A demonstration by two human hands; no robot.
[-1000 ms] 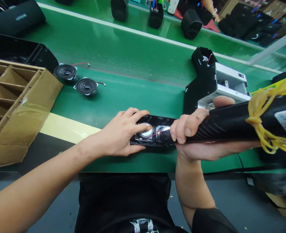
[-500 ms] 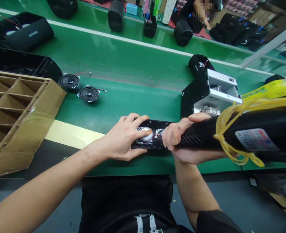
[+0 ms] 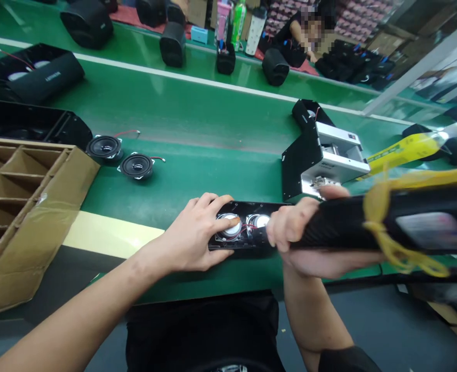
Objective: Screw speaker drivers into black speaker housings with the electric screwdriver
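My left hand (image 3: 197, 232) grips the left end of a black speaker housing (image 3: 239, 207) on the green bench, fingers and thumb over its long edges and one finger on a round speaker driver (image 3: 230, 227) inside. A second speaker driver (image 3: 259, 222) sits beside it, with red and black wires between them. Over the housing's right part, my right hand (image 3: 296, 225) is wrapped round an electric screwdriver (image 3: 352, 219), a thick black cylinder with a yellow band (image 3: 379, 214) tied on it. The screwdriver's tip is hidden behind my right hand.
Two loose speaker drivers (image 3: 136, 166) lie to the left, near a divided cardboard box (image 3: 63, 191). A black and silver machine (image 3: 323, 160) stands behind my right hand, beside a yellow bottle (image 3: 404, 152). Across the bench, a person (image 3: 296, 33) sits among several black speakers (image 3: 275, 67).
The view has tilted, so the bench sits lower in it. My right hand and the screwdriver have shifted right, baring more of the second driver. My left hand stays on the housing.
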